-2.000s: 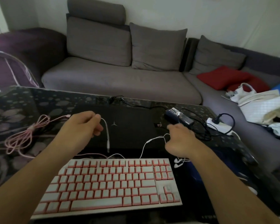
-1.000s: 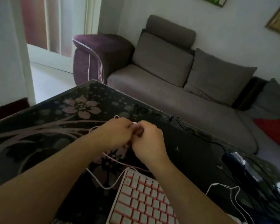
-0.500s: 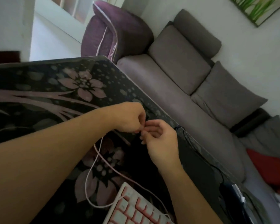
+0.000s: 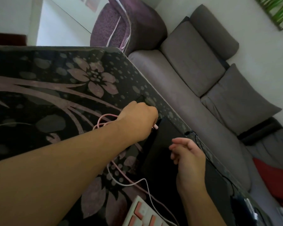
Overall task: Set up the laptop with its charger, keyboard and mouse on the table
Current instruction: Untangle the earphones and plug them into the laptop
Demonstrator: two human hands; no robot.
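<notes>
A closed black laptop (image 4: 163, 147) lies on the dark flowered table (image 4: 55, 88). My left hand (image 4: 137, 119) is shut on the pink keyboard cable's plug (image 4: 155, 127), which touches the laptop's left edge. The pink cable (image 4: 104, 121) loops behind my wrist and runs down to the pink-and-white keyboard (image 4: 142, 214) at the bottom. My right hand (image 4: 186, 154) hovers over the laptop lid, fingers loosely curled, holding nothing. A black charger cable (image 4: 194, 136) leaves the laptop's far edge. The mouse is not in view.
A grey sofa (image 4: 194, 79) with cushions runs along the table's far edge. A purple armchair (image 4: 126, 25) stands at the far corner. A red cushion (image 4: 271, 180) lies at the right. A thin white cable (image 4: 147, 190) crosses near the keyboard.
My view has swung left and tilted. My left hand took the pink plug to the laptop's left edge. My right hand let go and drew back over the lid.
</notes>
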